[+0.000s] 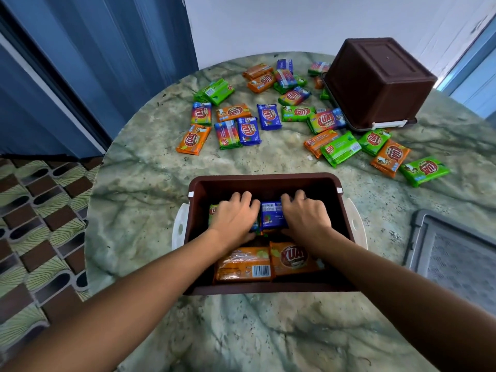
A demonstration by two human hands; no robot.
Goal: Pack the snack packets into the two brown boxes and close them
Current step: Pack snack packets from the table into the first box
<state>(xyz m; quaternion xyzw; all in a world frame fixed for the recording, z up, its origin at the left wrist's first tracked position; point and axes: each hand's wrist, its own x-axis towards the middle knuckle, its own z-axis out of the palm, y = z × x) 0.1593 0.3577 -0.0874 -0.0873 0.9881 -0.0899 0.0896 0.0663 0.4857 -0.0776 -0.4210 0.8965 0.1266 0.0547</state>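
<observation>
An open brown box [268,181] with white side latches stands in front of me on the marble table. Both my hands are inside it. My left hand [233,218] and my right hand [306,216] grip a blue snack packet [272,217] from either side, fingers curled round its ends. Two orange packets [243,264] lie in the box's near half, and a green one [213,210] shows by my left hand. A second brown box [375,79] lies upside down at the far right, over some packets. Several loose packets [247,130] are scattered across the far table.
A grey lid [456,253] lies on the table to the right of the open box. The round table's edge [91,237] drops to a patterned floor on the left. Blue curtains and a white wall stand behind.
</observation>
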